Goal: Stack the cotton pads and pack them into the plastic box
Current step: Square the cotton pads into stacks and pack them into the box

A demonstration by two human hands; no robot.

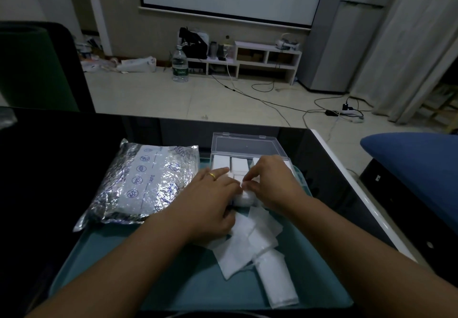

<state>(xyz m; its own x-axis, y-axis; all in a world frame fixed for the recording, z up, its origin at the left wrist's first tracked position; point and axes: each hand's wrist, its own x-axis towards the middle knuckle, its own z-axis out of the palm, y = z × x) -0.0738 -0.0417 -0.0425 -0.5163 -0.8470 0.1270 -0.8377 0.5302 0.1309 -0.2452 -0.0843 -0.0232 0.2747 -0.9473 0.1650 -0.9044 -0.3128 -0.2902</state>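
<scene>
A clear plastic box with its lid raised stands at the far side of a teal tray; white cotton pad stacks fill part of it. Just in front of the box, both hands meet around a small white stack of pads. My left hand, with a gold ring, grips the stack from the left. My right hand pinches its top edge from the right. Loose cotton pads lie scattered on the tray below my hands, with a wrapped bundle of pads nearer to me.
A silver foil bag lies on the tray's left part. The tray sits on a black glossy table whose white right edge is close. A blue cushion is at the right. Beyond are floor cables and a water bottle.
</scene>
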